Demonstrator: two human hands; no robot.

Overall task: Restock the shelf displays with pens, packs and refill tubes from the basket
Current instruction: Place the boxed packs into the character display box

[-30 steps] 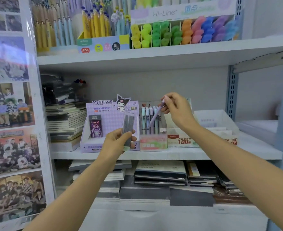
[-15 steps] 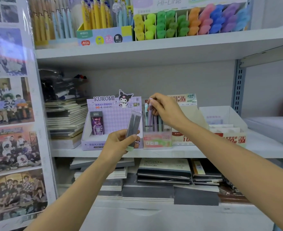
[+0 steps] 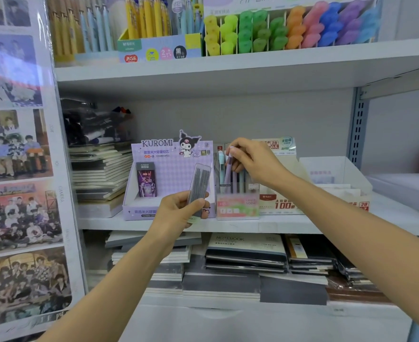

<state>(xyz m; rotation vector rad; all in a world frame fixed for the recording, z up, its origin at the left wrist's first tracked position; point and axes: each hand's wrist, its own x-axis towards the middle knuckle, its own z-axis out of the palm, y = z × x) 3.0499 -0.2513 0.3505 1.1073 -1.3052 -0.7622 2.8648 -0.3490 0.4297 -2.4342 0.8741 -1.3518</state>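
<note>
Two hands busy: right hand pinches a lilac pen half-sunk in the shelf's pink pen box; at its 8 o'clock, left hand grips a refill tube. Next, probably: release, then seat the tube in the Kuromi box.

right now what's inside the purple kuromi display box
One dark purple pack stands at the left of the Kuromi box. Its right part is hidden behind the left hand and the clear refill tube it holds.
</note>
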